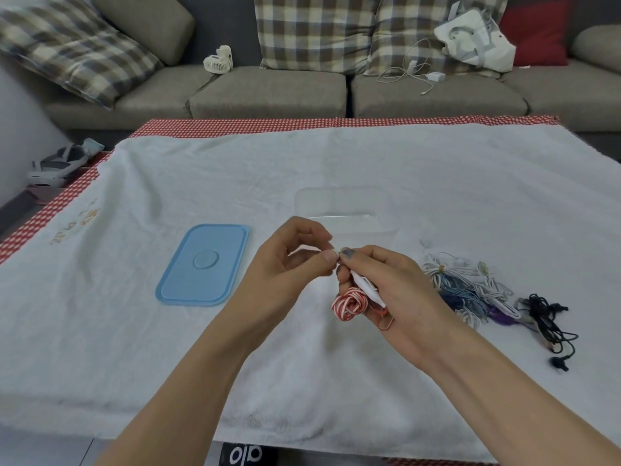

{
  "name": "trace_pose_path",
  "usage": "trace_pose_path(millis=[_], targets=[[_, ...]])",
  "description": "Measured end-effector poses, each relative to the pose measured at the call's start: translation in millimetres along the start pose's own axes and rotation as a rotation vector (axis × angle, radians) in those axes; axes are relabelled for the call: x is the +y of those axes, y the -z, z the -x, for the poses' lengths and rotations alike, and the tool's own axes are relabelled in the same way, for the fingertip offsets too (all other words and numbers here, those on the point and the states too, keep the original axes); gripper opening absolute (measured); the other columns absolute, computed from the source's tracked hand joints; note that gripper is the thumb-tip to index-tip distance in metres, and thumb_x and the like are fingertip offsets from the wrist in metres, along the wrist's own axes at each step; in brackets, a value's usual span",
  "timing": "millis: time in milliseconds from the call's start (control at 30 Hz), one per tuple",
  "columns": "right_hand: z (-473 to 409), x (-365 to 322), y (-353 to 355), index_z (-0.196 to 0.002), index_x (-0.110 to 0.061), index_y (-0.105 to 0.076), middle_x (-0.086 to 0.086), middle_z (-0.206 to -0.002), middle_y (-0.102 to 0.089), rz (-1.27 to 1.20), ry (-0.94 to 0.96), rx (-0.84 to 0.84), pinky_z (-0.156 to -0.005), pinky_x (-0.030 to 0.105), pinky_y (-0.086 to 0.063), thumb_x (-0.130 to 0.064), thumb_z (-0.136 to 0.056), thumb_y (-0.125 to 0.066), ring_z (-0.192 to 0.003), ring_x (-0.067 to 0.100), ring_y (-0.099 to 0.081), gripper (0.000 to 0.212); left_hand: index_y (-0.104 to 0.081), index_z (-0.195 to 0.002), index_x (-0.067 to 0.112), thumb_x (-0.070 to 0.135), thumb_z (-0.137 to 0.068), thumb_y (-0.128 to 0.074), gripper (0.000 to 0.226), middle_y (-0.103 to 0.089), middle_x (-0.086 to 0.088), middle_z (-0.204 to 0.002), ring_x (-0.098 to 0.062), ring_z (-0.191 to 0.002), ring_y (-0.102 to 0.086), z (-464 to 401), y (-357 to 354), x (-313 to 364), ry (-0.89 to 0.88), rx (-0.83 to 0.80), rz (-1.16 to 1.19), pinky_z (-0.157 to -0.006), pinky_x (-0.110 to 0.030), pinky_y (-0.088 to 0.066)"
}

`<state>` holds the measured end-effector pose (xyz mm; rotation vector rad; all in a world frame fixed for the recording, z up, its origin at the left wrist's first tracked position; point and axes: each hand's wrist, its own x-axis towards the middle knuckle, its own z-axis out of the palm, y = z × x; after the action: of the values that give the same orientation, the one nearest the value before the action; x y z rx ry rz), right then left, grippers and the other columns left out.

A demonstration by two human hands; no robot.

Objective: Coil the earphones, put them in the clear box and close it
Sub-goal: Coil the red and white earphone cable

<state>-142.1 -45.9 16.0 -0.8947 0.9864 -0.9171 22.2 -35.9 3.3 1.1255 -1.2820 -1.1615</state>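
My right hand (386, 284) holds red and white striped earphones (349, 302), coiled into a small bundle that hangs below the fingers. My left hand (295, 260) pinches one end of the same earphones at the right thumb tip, both hands just above the towel. The clear box (344, 211) lies open right behind my hands. Its blue lid (205, 264) lies flat to the left, apart from the box.
A pile of other earphones (470, 284), white, blue, purple and black (547, 324), lies on the white towel (336, 163) to the right. Behind the table stands a sofa with checked cushions, a small fan (218, 60) and a charger cable (413, 74).
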Motion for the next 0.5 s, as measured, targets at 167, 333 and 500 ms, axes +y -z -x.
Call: trace_pose_path(millis=[167,333,500], targets=[[0.8,0.3,-0.9,-0.078,-0.01,-0.067,0.003,-0.072,-0.064,-0.06,-0.018,0.023,-0.06,0.031,-0.048,-0.018,-0.096,-0.063,-0.058,0.011,-0.059,0.02,-0.068,-0.091,0.011,0.003,-0.095,-0.068,0.009,-0.073,-0.005,-0.089,-0.024,-0.087,-0.072,3.8,-4.9,3.7,-0.143,0.033,-0.186,-0.079,-0.034,-0.058],[3.9,0.2,-2.8,-0.079,-0.008,-0.066,0.002,-0.071,-0.063,-0.092,-0.025,0.019,-0.054,0.026,-0.05,-0.018,-0.096,-0.062,-0.058,0.01,-0.059,0.021,-0.072,-0.091,0.017,0.003,-0.092,-0.071,0.014,-0.074,0.007,-0.086,-0.011,-0.085,-0.072,5.9,-7.0,2.1,-0.202,0.084,-0.265,-0.078,-0.017,-0.053],[3.5,0.4,-3.2,-0.077,-0.008,-0.066,0.002,-0.071,-0.062,-0.127,-0.029,0.008,-0.057,0.027,-0.047,-0.019,-0.096,-0.062,-0.06,0.012,-0.057,0.022,-0.072,-0.086,0.013,0.0,-0.09,-0.071,0.014,-0.072,0.004,-0.084,-0.008,-0.083,-0.069,4.5,-8.6,2.3,-0.172,0.095,-0.149,-0.08,-0.02,-0.054]])
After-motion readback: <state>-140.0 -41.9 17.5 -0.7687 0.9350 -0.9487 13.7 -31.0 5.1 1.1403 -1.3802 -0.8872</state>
